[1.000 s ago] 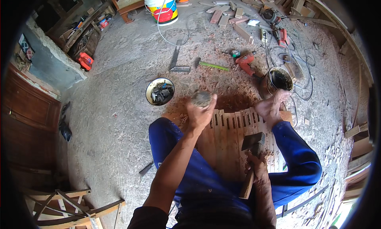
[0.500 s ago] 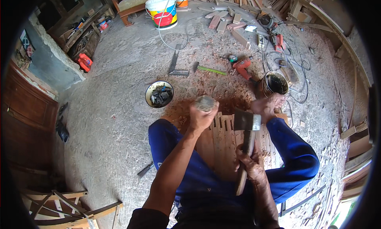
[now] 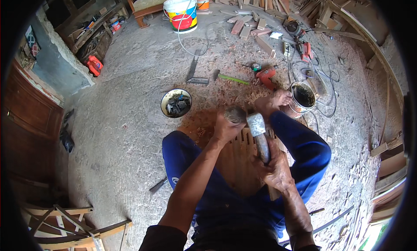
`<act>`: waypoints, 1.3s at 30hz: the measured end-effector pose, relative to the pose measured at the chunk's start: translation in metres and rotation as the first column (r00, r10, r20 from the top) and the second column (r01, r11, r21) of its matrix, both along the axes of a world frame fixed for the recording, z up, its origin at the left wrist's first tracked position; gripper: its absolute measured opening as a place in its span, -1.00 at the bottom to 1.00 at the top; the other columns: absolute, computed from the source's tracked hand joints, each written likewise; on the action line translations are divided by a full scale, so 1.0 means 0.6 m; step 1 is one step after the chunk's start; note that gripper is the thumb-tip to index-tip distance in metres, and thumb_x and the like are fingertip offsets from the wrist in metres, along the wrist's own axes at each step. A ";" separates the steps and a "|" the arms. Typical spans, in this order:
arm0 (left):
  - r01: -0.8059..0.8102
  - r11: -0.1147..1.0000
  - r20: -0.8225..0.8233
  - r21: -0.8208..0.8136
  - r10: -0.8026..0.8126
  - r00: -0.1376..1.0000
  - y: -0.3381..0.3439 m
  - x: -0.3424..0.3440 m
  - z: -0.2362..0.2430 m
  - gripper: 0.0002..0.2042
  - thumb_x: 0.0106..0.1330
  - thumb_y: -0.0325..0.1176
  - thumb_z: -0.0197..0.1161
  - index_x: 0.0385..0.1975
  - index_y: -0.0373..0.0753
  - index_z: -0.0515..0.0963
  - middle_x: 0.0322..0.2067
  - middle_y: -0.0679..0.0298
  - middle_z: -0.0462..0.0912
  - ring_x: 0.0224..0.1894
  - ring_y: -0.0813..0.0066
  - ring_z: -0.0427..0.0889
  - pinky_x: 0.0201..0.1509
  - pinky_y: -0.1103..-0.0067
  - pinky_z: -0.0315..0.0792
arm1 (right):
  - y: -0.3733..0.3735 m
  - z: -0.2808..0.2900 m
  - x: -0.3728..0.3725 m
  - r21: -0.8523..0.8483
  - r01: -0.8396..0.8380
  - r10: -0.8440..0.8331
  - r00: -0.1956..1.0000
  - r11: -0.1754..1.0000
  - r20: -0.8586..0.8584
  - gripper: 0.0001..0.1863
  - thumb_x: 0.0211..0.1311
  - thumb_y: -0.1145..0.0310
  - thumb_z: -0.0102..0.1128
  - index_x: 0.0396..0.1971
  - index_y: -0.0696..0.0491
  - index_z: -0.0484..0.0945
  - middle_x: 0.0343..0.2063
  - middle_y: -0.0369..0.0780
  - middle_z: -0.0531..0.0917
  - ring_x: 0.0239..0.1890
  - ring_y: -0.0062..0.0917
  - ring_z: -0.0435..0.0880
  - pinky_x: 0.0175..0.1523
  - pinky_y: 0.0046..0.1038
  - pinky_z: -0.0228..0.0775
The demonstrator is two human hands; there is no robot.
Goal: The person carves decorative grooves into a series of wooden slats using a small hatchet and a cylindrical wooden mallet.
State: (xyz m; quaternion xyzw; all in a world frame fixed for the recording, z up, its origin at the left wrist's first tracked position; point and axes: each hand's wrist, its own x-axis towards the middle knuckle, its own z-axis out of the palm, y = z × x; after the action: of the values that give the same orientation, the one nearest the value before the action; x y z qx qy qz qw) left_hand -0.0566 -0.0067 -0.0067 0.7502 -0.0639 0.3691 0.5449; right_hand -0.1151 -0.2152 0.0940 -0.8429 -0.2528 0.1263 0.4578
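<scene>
My left hand [image 3: 226, 127] is closed around an upright tool whose broad, round, grey-brown end [image 3: 235, 114] faces up; its lower part is hidden. Close beside that end is the bright blocky metal head of a hammer [image 3: 256, 124]. My right hand [image 3: 275, 166] grips the hammer's wooden handle, with the head tilted away from me. I cannot tell whether the head touches the round end. Below both hands, several wooden pieces with slots cut in them [image 3: 234, 162] lie side by side between my legs, partly covered by my arms.
A bowl of metal parts [image 3: 176, 104] stands left of my hands. Ahead lie a square [image 3: 197, 80], a green-handled hammer [image 3: 233, 79] and a red power drill [image 3: 266, 78]. A dark-filled bucket [image 3: 302, 97] stands by my bare foot [image 3: 274, 101]. Wood offcuts [image 3: 245, 32] lie farther off.
The hammer's head has swung forward and left, close to the round end in my left hand. My left hand has shifted slightly right. My right knee and foot have moved left.
</scene>
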 end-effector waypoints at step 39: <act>0.029 0.978 -0.092 -0.208 -0.049 0.995 0.028 -0.040 0.001 -0.79 0.08 -0.56 0.50 -0.29 -0.31 0.65 -0.35 0.27 0.74 -0.32 0.54 0.71 -0.24 0.56 0.58 | 0.049 0.067 0.122 -0.360 -0.265 0.376 0.882 0.894 0.284 -0.27 0.01 0.48 0.31 0.27 0.15 0.29 -0.33 0.04 0.68 -0.35 -0.01 0.72 -0.14 -0.14 0.59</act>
State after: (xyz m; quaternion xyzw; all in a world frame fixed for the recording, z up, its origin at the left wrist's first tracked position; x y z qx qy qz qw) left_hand -0.0807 0.0100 -0.0062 0.7050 -0.0135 0.3265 0.6294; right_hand -0.0418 -0.1856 0.1343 -0.8588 -0.4440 0.0889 0.2398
